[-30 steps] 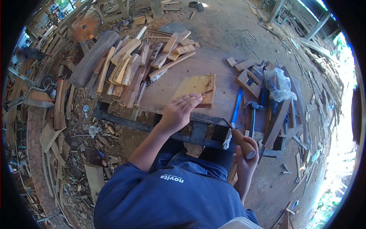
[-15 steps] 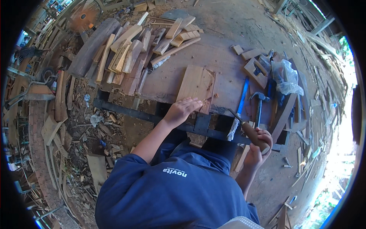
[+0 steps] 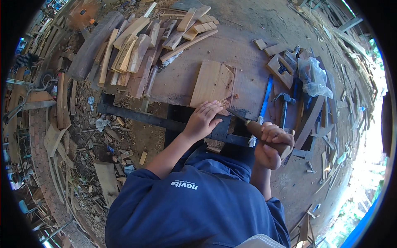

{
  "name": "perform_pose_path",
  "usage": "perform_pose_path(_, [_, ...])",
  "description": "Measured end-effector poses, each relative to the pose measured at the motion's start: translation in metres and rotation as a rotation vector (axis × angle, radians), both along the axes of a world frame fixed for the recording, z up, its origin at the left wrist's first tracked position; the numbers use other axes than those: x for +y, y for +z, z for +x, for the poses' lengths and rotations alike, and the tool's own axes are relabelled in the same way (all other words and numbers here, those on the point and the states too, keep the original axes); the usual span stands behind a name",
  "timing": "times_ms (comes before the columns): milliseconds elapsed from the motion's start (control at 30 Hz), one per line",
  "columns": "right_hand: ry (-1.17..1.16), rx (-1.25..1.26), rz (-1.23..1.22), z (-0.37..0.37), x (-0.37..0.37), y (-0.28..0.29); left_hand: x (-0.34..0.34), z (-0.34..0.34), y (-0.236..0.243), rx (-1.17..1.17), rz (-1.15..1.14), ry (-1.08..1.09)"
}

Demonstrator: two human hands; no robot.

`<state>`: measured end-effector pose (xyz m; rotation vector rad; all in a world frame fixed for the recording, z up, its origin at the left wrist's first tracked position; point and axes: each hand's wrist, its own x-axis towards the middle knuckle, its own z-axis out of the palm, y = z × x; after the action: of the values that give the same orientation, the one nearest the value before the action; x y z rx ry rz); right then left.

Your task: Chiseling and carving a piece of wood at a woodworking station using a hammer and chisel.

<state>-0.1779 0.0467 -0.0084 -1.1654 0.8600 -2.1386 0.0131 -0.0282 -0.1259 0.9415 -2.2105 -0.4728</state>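
A flat pale wooden board (image 3: 205,82) lies on the workbench (image 3: 173,84) in front of me. The fingers of my left hand (image 3: 202,122) are stretched out over the board's near edge, thumb apart. My right hand (image 3: 273,144) is wrapped round the thick wooden handle of a chisel (image 3: 253,129). Its thin dark blade slants up and left, with the tip close to the board's near right corner. Whether the tip touches wood I cannot tell. Small shavings (image 3: 225,101) lie around that corner.
Wood offcuts (image 3: 134,49) are heaped at the bench's left. To the right are a blue straight bar (image 3: 266,97), a hammer (image 3: 284,108), a notched wooden block (image 3: 280,70) and a clear plastic bag (image 3: 312,76). Scrap wood (image 3: 105,182) litters the floor at left.
My right hand has brought the chisel up and left, its tip now near the board's corner. My left hand stays at the near edge, its thumb now spread out.
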Motion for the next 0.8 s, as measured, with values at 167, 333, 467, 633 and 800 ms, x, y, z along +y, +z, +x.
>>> perform_pose_path(167, [-0.016, 0.031, 0.033, 0.006, -0.003, -0.005, 0.021, -0.012, -0.002, 0.148, 0.062, 0.086])
perform_pose_path(333, [-0.045, 0.055, 0.035, 0.010, -0.001, -0.003, 0.026, -0.020, 0.006, 0.207, 0.037, 0.071])
perform_pose_path(467, [-0.068, 0.069, 0.073, 0.014, 0.001, -0.003, 0.028, -0.032, 0.022, 0.282, 0.004, -0.062])
perform_pose_path(633, [-0.111, 0.160, 0.097, 0.019, 0.003, -0.003, 0.039, -0.059, 0.054, 0.457, -0.058, -0.120])
perform_pose_path(800, [-0.070, 0.375, 0.055, 0.010, 0.018, -0.014, 0.030, -0.079, 0.071, 0.464, -0.217, -0.222])
